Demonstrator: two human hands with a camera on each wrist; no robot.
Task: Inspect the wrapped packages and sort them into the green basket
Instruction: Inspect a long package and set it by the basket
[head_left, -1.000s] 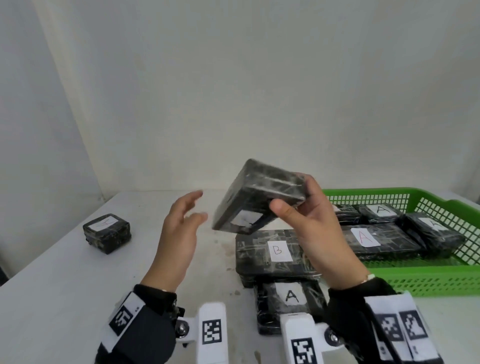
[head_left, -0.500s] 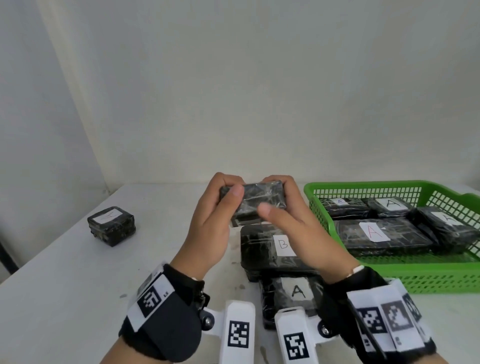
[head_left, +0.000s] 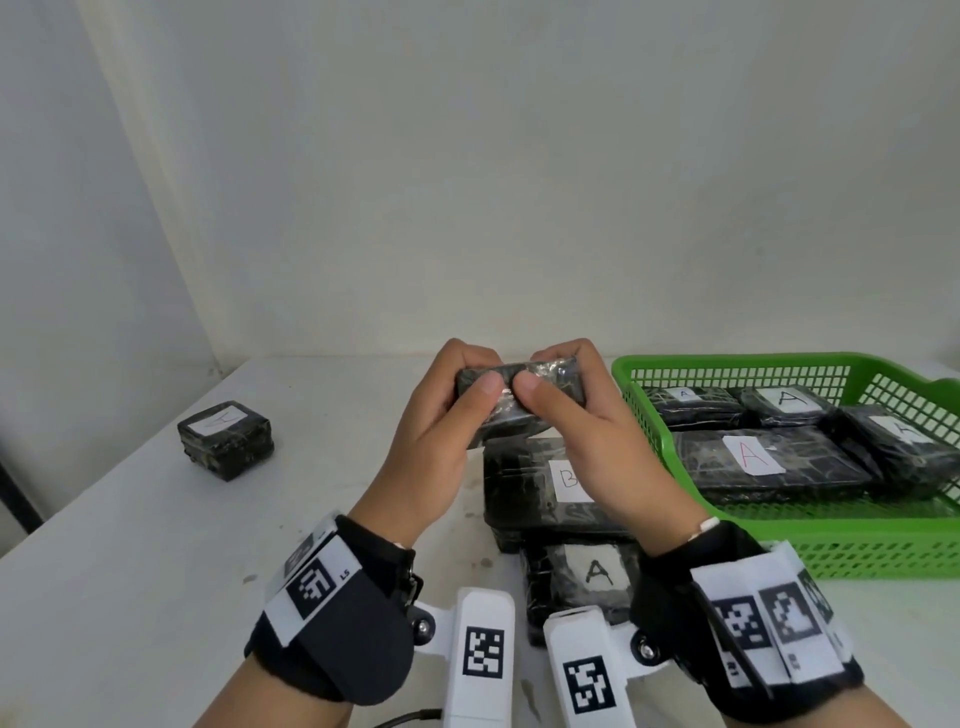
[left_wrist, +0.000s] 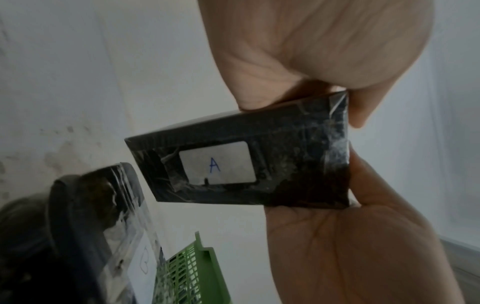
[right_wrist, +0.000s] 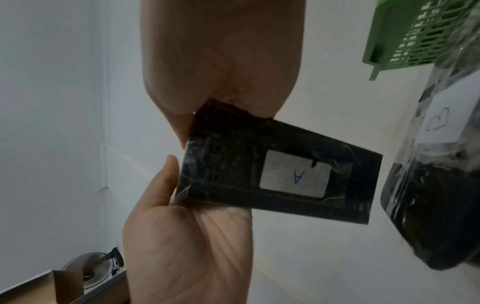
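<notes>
Black film covers the A package (head_left: 587, 577) nearest you on the worktop (head_left: 130, 545); beyond it, your left hand (head_left: 441, 415) and right hand (head_left: 587, 421) pinch a raised package (head_left: 524, 397), label down, probably for inspection; the green basket (head_left: 883, 551) waits far right.

held package (left_wrist: 259, 164) labelled "A", long table package (head_left: 545, 488) "B"
</notes>
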